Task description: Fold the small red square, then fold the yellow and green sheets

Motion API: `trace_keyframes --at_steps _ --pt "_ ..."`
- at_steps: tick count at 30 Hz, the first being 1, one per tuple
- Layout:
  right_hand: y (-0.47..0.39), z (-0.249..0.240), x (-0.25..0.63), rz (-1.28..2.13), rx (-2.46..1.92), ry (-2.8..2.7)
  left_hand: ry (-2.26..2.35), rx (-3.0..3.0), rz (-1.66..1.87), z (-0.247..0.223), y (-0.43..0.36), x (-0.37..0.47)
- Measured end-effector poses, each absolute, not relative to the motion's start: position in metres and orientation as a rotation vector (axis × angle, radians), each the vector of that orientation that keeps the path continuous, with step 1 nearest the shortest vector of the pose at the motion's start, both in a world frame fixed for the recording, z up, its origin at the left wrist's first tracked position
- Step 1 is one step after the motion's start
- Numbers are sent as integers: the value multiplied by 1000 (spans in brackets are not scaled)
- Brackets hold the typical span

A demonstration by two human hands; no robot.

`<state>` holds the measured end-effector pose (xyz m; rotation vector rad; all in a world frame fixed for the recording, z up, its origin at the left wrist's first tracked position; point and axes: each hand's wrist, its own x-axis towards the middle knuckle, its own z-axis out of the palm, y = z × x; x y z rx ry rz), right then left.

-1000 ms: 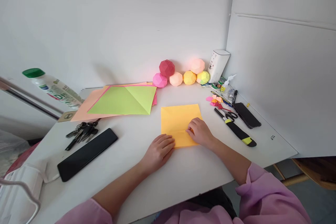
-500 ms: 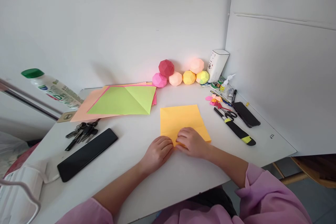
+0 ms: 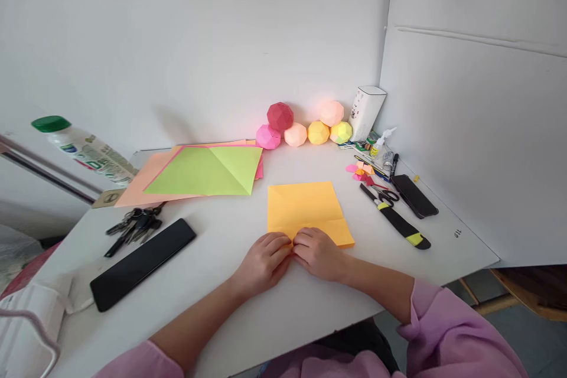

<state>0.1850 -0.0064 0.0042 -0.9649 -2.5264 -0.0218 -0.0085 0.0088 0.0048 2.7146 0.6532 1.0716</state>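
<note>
A sheet of orange paper (image 3: 305,204) lies on the white table in front of me, with a crease across its lower part and its near edge turned up in a fold. My left hand (image 3: 264,260) pinches that near edge close to its left end. Right beside it, my right hand (image 3: 316,253) grips the same edge, fingers curled and fingertips almost touching the left ones. Both thumbs are mostly hidden under the fingers.
Green paper (image 3: 208,170) tops a stack of coloured sheets at the back left. Keys (image 3: 135,225) and a black phone (image 3: 144,263) lie left. Faceted paper balls (image 3: 280,116) stand by the wall. A cutter knife (image 3: 401,223), scissors (image 3: 386,195) and another phone (image 3: 414,195) lie right.
My right hand has shifted slightly left and down, its fingers now closed on the near edge beside my left hand. The view has tilted a little.
</note>
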Motion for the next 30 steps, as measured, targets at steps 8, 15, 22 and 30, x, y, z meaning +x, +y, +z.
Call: trace_keyframes --at_steps 8,15,22,30 --pt "-9 6 183 -108 -894 -2486 565 2716 1165 4 9 -9" --pt "-6 20 186 -246 -859 -2448 588 2709 1270 4 8 -10" --pt "27 46 243 -387 -877 -2320 707 2673 1326 4 12 -18" --pt "31 49 259 -262 -1003 -2104 708 2686 1326 6 15 -21"
